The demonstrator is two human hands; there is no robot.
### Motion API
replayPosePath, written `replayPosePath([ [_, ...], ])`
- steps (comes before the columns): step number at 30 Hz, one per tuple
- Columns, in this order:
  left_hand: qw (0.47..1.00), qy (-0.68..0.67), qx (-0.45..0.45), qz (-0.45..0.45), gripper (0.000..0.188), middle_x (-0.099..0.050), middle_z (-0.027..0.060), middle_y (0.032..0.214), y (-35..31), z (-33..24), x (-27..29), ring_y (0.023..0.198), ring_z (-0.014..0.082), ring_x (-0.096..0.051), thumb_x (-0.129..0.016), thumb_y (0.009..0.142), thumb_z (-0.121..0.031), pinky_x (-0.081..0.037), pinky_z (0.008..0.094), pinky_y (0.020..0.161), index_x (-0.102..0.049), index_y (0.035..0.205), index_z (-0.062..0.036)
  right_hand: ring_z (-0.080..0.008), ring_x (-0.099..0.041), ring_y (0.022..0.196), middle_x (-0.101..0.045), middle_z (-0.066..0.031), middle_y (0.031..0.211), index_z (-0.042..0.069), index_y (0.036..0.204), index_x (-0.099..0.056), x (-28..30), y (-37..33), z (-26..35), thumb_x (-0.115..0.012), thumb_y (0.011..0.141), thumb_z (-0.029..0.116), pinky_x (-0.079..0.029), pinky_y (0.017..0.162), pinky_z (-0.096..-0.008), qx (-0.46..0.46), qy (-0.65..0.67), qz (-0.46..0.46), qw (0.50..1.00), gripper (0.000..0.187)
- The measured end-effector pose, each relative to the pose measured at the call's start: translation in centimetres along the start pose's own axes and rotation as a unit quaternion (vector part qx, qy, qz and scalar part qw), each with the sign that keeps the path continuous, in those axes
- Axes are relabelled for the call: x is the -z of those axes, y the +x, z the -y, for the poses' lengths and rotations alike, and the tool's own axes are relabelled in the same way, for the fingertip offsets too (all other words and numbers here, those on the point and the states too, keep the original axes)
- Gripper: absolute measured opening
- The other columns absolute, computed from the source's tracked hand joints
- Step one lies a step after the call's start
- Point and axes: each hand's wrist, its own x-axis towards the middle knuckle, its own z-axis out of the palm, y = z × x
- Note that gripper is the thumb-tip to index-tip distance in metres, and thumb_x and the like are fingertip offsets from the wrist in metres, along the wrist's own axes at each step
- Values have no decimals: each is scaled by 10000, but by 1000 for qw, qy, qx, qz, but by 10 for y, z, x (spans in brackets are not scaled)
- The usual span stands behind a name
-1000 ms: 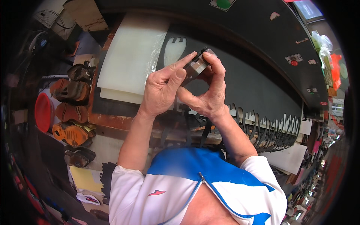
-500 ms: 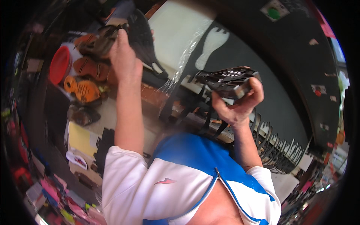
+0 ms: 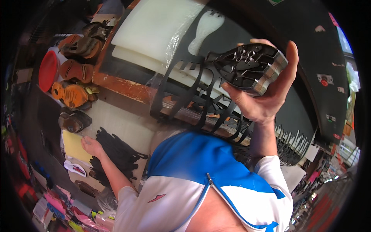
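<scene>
While the right hand (image 3: 268, 103) is grasping a black ribbed block (image 3: 247, 65) close to the camera, the block is hiding most of the fingers behind it; only some tips are showing over its upper edge. Its narrow end is pointing left. The left hand (image 3: 92, 147) is overlapping a yellow sheet (image 3: 74, 146) beside a pile of black strips (image 3: 116, 150); whether it is touching or holding anything cannot be told. Beyond the block, black bands (image 3: 156, 106) are hanging at the front of the bench (image 3: 119, 88), partly covering one another. White sheets (image 3: 150, 29) are lying on the bench, running out at the upper edge. Farther left, brown blocks (image 3: 71, 94) are standing near a red round object (image 3: 47, 71), its kind being unclear.
</scene>
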Motion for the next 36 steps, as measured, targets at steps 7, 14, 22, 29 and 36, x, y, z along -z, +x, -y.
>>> replayPosePath([
  [7,853,-421,-218,218,455,-649,170,1512,-20,-297,40,1378,235,-616,-610,1101,-200,-441,336,1164,-608,1495,28,-350,-642,1258,-655,-121,1380,161,1475,-603,28,38,-26,-823,741,-50,-575,1019,-453,136,-338,267,892,794],
  [14,713,-266,-446,471,691,-443,299,1650,-109,-440,25,1575,400,-392,-750,984,-177,-298,497,1294,-484,1577,57,-354,-546,1420,-571,-147,1526,183,1525,-573,8,11,-90,-681,857,-44,-491,1165,-489,55,-358,341,867,714],
  [22,665,-325,-590,322,667,-664,258,1430,-121,-408,17,1484,444,-498,-784,926,-105,-319,596,1253,-542,1530,42,-412,-630,1332,-661,-251,1411,-14,1405,-663,-11,-70,-76,-758,946,187,-516,1119,-452,-224,-222,4,949,510],
  [29,680,-323,-575,320,734,-681,207,1433,-135,-405,32,1448,389,-550,-830,900,-145,-288,591,1246,-530,1553,4,-415,-611,1371,-699,-237,1389,28,1353,-720,-3,-76,-64,-798,888,148,-395,1222,-553,-165,-242,62,954,487],
  [36,677,-323,-577,323,758,-679,192,1439,-139,-399,34,1450,353,-558,-846,885,-153,-280,595,1248,-526,1554,1,-361,-613,1394,-711,-171,1417,35,1330,-733,-1,-84,-62,-801,850,110,-403,1219,-558,-158,-227,60,959,491],
])
